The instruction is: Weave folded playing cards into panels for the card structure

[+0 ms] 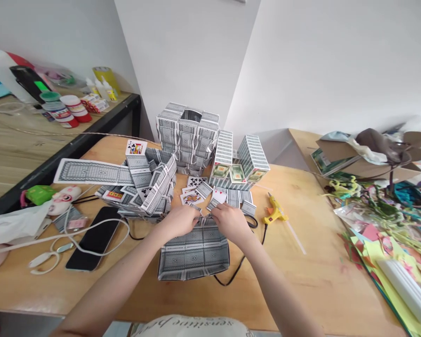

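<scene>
A shallow open tray made of grey-backed playing cards (193, 255) lies in front of me on the wooden table. My left hand (183, 219) is closed in a pinch at the left part of its far edge. At the right part of that same edge, my right hand (231, 222) pinches too, with the fingertips bent down. Just beyond my fingers lie loose playing cards (192, 197), some face up. Left of them is a heap of joined card pieces (150, 185). A yellow hot glue gun (275, 211) rests on its side to the right.
A woven card box (187, 135) stands against the wall, beside stacked card packs (253, 157). A black phone (94, 239) and a white cable (126, 229) lie at left. Paint jars (61, 113) stand on the side desk. Coloured paper scraps (389, 248) cover the right.
</scene>
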Demonstrator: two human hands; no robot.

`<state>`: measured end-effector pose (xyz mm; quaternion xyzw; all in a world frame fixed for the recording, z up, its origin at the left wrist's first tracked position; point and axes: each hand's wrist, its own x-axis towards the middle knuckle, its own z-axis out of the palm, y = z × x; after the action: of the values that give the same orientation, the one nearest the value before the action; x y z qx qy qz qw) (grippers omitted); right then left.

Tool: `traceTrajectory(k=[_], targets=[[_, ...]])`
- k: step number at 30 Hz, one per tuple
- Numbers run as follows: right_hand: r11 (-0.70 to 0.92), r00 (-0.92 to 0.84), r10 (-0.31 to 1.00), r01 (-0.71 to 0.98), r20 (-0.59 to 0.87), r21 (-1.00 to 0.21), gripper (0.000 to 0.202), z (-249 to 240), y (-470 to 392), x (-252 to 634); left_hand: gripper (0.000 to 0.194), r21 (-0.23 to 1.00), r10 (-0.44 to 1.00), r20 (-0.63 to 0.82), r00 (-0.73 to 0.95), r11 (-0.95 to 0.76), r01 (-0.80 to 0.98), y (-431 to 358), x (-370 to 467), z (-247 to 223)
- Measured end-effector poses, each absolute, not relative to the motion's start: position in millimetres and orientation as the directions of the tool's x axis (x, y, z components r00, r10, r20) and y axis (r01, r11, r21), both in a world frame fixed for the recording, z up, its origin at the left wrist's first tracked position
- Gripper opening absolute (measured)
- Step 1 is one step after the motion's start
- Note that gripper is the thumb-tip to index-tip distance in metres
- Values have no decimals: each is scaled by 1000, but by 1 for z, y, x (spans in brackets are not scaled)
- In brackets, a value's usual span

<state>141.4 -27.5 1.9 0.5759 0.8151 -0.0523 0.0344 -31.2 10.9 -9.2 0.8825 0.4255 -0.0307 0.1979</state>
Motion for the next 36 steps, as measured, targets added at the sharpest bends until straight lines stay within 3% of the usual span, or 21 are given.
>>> traceTrajectory(k=[3,6,9,11,13,17,19,21,22,26,28,33,36], targets=[[234,-236,972,965,-7,-122,20,13,-29,154,19,333,779,-195,596,-519,787,13,-34,-8],[24,-2,997,952,72,-307,17,26,-34,169,20,332,849,-191,492,-416,847,12,-34,-5],[-88,98,995,800,-17,-594,15,29,-43,178,21,364,899,-224,376,-281,888,2,-31,-3],[-118,87,993,699,-79,-706,14,23,-49,179,25,432,886,-277,373,-231,872,-9,-28,-1],[-145,93,989,654,-111,-742,12,14,-55,179,31,455,861,-298,412,-251,854,-18,-29,1],[-176,129,984,550,-126,-816,12,-2,-62,179,32,289,912,-180,368,-308,906,-19,-41,5],[-193,147,980,495,-137,-847,13,-6,-64,180,38,282,878,-30,478,-452,846,-12,-46,4],[-200,161,977,475,-139,-857,14,-10,-66,181,53,285,759,101,643,-641,713,-5,-49,-2],[-199,166,977,473,-135,-858,15,-11,-66,180,51,280,693,133,708,-712,644,-2,-48,-6],[-186,173,978,458,-118,-869,17,-14,-68,180,21,295,472,89,877,-854,429,6,-41,-19],[-184,190,975,424,-111,-887,20,-14,-68,181,20,322,412,64,909,-871,372,6,-38,-16],[-102,207,978,302,-39,-948,22,-4,-65,189,21,358,471,104,876,-839,409,3,-33,13],[-57,156,988,318,-8,-946,20,4,-63,192,20,343,529,107,842,-814,468,4,-28,21]])
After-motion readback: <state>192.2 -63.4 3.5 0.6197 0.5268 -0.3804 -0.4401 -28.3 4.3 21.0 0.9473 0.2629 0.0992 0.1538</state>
